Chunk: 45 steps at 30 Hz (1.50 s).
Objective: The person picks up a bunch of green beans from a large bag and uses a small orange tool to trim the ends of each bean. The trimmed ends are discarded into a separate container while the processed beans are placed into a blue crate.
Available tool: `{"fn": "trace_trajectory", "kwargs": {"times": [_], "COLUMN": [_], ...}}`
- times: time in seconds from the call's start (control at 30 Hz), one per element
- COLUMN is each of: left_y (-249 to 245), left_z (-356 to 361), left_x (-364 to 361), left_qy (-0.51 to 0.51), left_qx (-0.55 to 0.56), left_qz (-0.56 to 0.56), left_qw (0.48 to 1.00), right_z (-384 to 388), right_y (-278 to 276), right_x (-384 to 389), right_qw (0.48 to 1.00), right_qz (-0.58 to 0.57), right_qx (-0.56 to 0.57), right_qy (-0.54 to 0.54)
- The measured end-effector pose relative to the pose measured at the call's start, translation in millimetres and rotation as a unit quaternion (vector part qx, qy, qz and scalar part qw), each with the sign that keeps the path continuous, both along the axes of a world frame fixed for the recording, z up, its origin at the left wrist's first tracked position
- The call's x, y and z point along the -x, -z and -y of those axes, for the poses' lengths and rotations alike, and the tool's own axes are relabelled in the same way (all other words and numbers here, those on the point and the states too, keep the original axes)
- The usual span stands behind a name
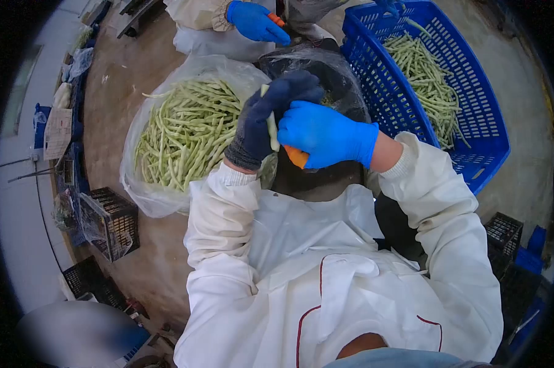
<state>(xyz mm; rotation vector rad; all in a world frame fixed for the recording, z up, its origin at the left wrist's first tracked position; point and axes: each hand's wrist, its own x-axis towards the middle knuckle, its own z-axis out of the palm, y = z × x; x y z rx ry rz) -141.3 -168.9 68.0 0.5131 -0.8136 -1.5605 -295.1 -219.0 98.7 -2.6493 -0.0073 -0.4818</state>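
Observation:
My left hand (266, 119), in a dark knit glove, is closed around a pale green bean (273, 130) that stands nearly upright along the fingers. Against it, my right hand (326, 134), in a blue glove, grips a tool with an orange handle (296, 157); its working end is hidden. Both hands meet above a dark container lined with clear plastic (352, 92). To the left, a clear plastic bag (133, 175) holds a heap of green beans (188, 138). On the right, a blue slatted crate (375, 76) holds more beans (424, 80).
Across from me, another person's blue-gloved hand (257, 21) holds an orange-handled item (276, 20). One more blue glove (388, 5) shows at the crate's far edge. Black crates (110, 221) stand along the left, and a small dark crate (504, 233) sits at right.

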Motion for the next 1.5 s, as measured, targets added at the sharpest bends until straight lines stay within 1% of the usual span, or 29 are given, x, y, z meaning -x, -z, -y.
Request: {"fn": "trace_trajectory", "kwargs": {"times": [0.03,0.07,0.13,0.17,0.2,0.3,0.4,0.47,0.5,0.53,0.57,0.6,0.63,0.7,0.77,0.83,0.87,0.9,0.93,0.97,1.0,1.03,1.07,1.13,1.17,1.23,1.33,1.43,1.5], "left_y": [-2,-3,-12,-16,-19,-19,-1,14,18,5,31,29,11,7,-3,-14,-16,-14,-24,-26,-29,-23,-12,19,38,78,96,92,91], "left_z": [2,3,-8,-12,-11,-11,-4,7,8,6,12,13,3,5,11,4,-1,-9,-27,-43,-59,-73,-83,-106,-109,-123,-114,-97,-93], "left_x": [-4,-5,2,5,5,1,-4,-1,3,11,11,16,23,15,-6,-45,-71,-105,-115,-134,-154,-172,-190,-209,-214,-206,-195,-186,-191], "left_qy": [0.014,0.028,0.058,0.071,0.095,0.085,-0.03,-0.139,-0.2,-0.211,-0.256,-0.244,-0.271,-0.339,-0.399,-0.441,-0.459,-0.448,-0.422,-0.427,-0.429,-0.426,-0.423,-0.211,-0.081,-0.036,-0.067,-0.033,-0.07], "left_qx": [0.012,0.025,-0.067,-0.112,-0.116,-0.093,-0.086,-0.011,0.024,-0.013,0.001,0.002,0.003,0.121,0.186,0.222,0.234,0.269,0.123,0.072,0.021,0.038,-0.09,-0.27,-0.305,-0.179,-0.186,-0.295,-0.318], "left_qz": [0.069,0.137,-0.023,-0.103,-0.109,-0.141,-0.137,-0.002,0.067,0.054,0.081,0.102,0.176,0.352,0.449,0.543,0.6,0.68,0.484,0.499,0.513,0.663,0.644,0.859,0.898,0.969,0.97,0.933,0.911], "left_qw": [0.997,0.99,0.996,0.986,0.983,0.982,0.986,0.99,0.977,0.976,0.963,0.964,0.946,0.864,0.778,0.679,0.612,0.514,0.757,0.751,0.744,0.614,0.631,0.382,0.308,0.169,0.14,0.204,0.253], "right_z": [-2,3,29,44,59,94,88,60,43,27,10,0,1,16,40,76,108,134,137,138,147,155,159,125,109,101,93,91,91], "right_y": [2,1,-6,-12,-17,-18,3,9,7,1,-6,-10,-9,-4,-8,0,9,15,5,-5,6,22,33,21,14,14,11,13,14], "right_x": [0,4,17,25,33,60,63,52,44,35,27,16,11,23,47,88,122,148,163,177,186,195,201,163,142,124,105,94,91], "right_qw": [1.0,0.997,0.971,0.95,0.922,0.9,0.919,0.941,0.924,0.903,0.877,0.844,0.843,0.84,0.937,0.919,0.893,0.863,0.837,0.787,0.789,0.791,0.792,0.839,0.86,0.863,0.879,0.889,0.889], "right_qz": [0.001,0.047,0.137,0.178,0.218,0.215,0.103,0.023,-0.026,-0.04,-0.056,-0.074,-0.105,-0.16,-0.123,-0.061,-0.059,-0.056,-0.121,-0.182,-0.172,-0.162,-0.152,-0.163,-0.167,-0.211,-0.217,-0.217,-0.231], "right_qx": [-0.002,0.024,0.076,0.058,0.04,0.02,0.107,-0.165,-0.295,-0.362,-0.428,-0.492,-0.486,-0.465,-0.232,-0.188,-0.186,-0.184,-0.045,0.095,0.092,0.089,0.086,0.084,0.085,0.063,0.03,0.018,0.009], "right_qy": [-0.011,0.055,0.183,0.251,0.319,0.379,0.364,0.294,0.243,0.228,0.212,0.198,0.205,0.229,0.23,0.34,0.405,0.467,0.532,0.582,0.582,0.583,0.584,0.513,0.474,0.454,0.424,0.402,0.395]}}
